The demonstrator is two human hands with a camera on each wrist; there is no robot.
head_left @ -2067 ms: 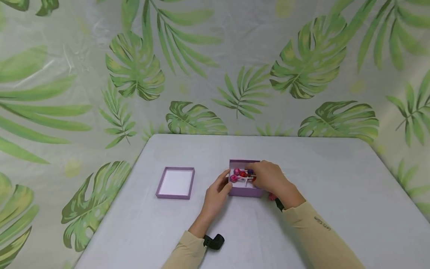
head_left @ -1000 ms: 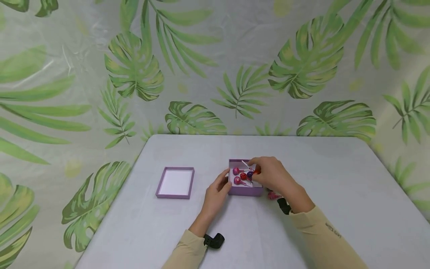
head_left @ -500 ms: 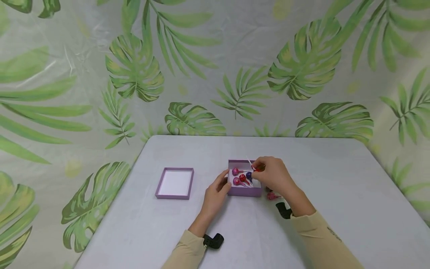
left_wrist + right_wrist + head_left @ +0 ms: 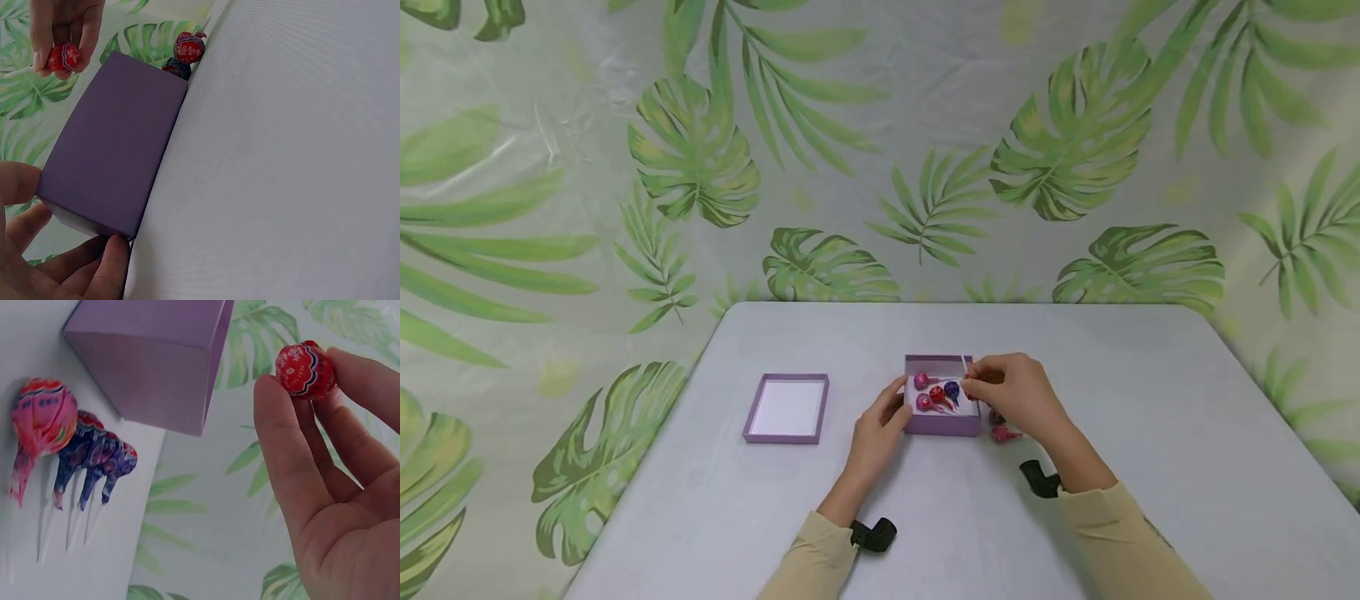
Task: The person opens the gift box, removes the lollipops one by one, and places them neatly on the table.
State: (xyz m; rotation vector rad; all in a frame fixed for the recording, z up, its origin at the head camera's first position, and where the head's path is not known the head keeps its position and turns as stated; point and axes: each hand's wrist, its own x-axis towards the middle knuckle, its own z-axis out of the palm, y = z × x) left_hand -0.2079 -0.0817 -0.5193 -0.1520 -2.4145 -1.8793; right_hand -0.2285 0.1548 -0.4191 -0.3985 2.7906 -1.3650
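The purple box (image 4: 942,425) stands without its lid on the table, with several pink, red and dark blue lollipops (image 4: 936,395) inside. My left hand (image 4: 877,433) holds the box's left side, thumb at the near corner; in the left wrist view its fingers (image 4: 114,269) lie against the box (image 4: 112,137). Above the box's right edge, my right hand (image 4: 1018,396) pinches a lollipop, stick pointing up. The right wrist view shows that red-wrapped lollipop (image 4: 305,370) between the thumb and fingertips of my right hand (image 4: 331,469).
To the left on the white table (image 4: 700,500) lies a shallow purple lid (image 4: 786,439), white inside up. Just right of the box are more lollipops: a pink one (image 4: 44,419) and several dark blue ones (image 4: 94,450) with white sticks.
My right hand has lifted a red lollipop from among the others and moved slightly right with it, its stick now upright. The blue lollipop in the box shows more fully. My left hand stays on the box.
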